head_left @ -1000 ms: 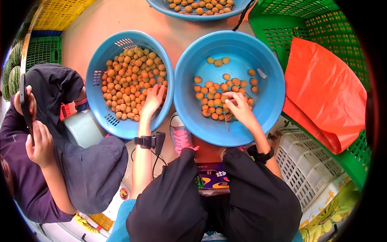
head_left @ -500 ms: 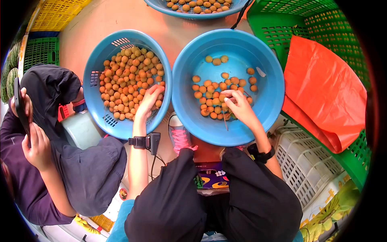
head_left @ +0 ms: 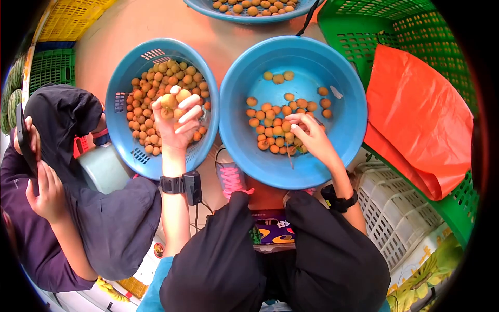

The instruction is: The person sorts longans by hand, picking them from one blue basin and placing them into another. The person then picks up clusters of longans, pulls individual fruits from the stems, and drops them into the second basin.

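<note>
Brown fruits (head_left: 151, 94) crowd the slotted basket (head_left: 123, 78), fewer the basin (head_left: 332, 145).

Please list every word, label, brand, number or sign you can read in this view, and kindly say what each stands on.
None can be read with certainty.
Purple box: white characters, too small and blurred to read.
Round emblem at lower left: any lettering is too small to read.
Seated person's dark shirt: a small pale mark, too small to tell whether it is text.

Head-worn view, downward (and forward)
</note>
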Action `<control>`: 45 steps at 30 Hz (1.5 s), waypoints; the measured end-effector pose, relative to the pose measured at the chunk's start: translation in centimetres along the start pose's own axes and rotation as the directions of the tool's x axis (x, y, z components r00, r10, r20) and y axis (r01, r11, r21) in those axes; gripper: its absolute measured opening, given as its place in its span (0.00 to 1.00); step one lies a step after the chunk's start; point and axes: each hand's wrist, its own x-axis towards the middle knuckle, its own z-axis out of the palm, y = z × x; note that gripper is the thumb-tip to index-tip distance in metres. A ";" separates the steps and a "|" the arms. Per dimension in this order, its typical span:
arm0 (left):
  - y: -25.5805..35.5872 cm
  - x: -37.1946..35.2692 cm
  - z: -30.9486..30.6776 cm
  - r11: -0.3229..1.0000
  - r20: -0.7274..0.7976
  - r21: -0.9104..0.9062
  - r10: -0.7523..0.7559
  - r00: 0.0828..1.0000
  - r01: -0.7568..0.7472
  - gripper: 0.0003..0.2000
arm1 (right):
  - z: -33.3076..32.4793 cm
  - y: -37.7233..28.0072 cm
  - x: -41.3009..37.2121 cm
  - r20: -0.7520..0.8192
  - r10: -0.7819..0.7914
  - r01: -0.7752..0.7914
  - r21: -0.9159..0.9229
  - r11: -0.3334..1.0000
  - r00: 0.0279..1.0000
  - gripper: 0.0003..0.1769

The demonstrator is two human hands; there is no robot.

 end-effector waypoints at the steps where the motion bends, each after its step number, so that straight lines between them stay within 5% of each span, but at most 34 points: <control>1: -0.5 0.2 0.4 0.999 -0.017 -0.031 0.010 1.000 -0.011 0.14 | 0.0 -0.5 0.0 0.011 -0.022 0.021 0.048 0.999 1.000 0.12; 6: -4.0 2.2 1.0 0.978 -0.095 -0.209 -0.043 0.995 0.023 0.12 | 0.1 -1.3 0.2 0.030 -0.052 0.042 0.251 0.967 0.998 0.11; 9: -6.9 3.8 0.3 0.992 -0.154 -0.112 -0.082 0.985 0.065 0.13 | 0.2 -1.7 0.5 0.072 0.012 -0.035 0.329 0.944 0.997 0.14; 11: -8.8 4.3 0.4 0.985 -0.272 0.085 -0.121 0.955 0.150 0.15 | 0.4 -1.8 0.6 0.153 0.157 -0.219 0.613 0.759 0.976 0.20; 12: -9.7 4.3 0.1 0.942 -0.309 0.230 -0.167 0.936 0.244 0.18 | 0.6 -1.7 0.6 0.157 0.156 -0.220 0.615 0.758 0.975 0.20; 14: -11.4 3.9 -0.4 0.797 -0.301 0.507 -0.192 0.934 0.327 0.22 | 1.3 -1.3 0.7 0.368 0.140 -0.390 0.807 0.444 0.919 0.24; 16: -12.5 3.6 -0.8 0.661 -0.204 0.697 -0.187 0.961 0.276 0.23 | 1.7 -0.3 0.5 0.381 0.163 -0.414 0.811 0.413 0.910 0.23; 18: -12.2 3.1 -0.3 0.656 -0.241 0.680 -0.221 0.945 0.327 0.21 | 2.0 0.4 0.2 0.397 0.223 -0.453 0.820 0.350 0.890 0.22; 20: -10.8 2.8 0.9 0.299 -0.168 0.929 -0.190 0.967 0.220 0.18 | 2.0 0.0 0.0 0.371 0.263 -0.447 0.822 0.354 0.891 0.20; 22: -8.5 2.1 2.9 0.145 -0.181 0.970 -0.094 0.979 0.193 0.16 | 1.4 0.6 -0.1 0.385 0.178 -0.425 0.829 0.364 0.905 0.18; 26: -1.7 -0.1 2.2 0.260 -0.220 0.958 0.382 0.897 0.124 0.15 | 0.9 1.9 0.1 0.380 0.131 -0.402 0.861 0.310 0.915 0.18; 27: -0.1 -0.7 1.1 0.206 -0.260 0.962 0.492 0.831 0.178 0.13 | 0.8 2.1 0.1 0.392 0.113 -0.406 0.855 0.323 0.913 0.19; 28: 1.2 -1.3 -0.4 -0.027 -0.274 0.932 0.602 0.750 0.362 0.13 | 0.8 2.0 0.1 0.392 0.109 -0.405 0.855 0.323 0.914 0.19; 30: 3.9 -3.2 -5.2 -0.360 -0.393 0.701 0.525 0.755 0.616 0.20 | 1.0 1.6 -0.2 0.325 0.176 -0.369 0.796 0.480 0.929 0.22; 32: 2.0 -4.4 -7.1 -0.628 -0.333 0.387 0.587 0.738 0.675 0.31 | 1.1 0.6 -0.5 0.275 0.227 -0.357 0.724 0.591 0.934 0.24; 33: 1.0 -4.0 -6.5 -0.638 -0.436 0.325 0.555 0.709 0.698 0.37 | 1.1 0.7 -0.6 0.275 0.222 -0.353 0.710 0.609 0.936 0.24; 36: 0.1 -3.9 -8.3 -0.625 -0.306 0.366 0.619 0.723 0.690 0.40 | 1.2 0.7 -0.8 0.258 0.248 -0.358 0.697 0.622 0.934 0.24; 45: 0.0 -4.5 -7.8 -0.658 -0.340 0.407 0.535 0.774 0.633 0.40 | 1.6 0.8 -0.6 0.236 0.246 -0.341 0.689 0.640 0.940 0.21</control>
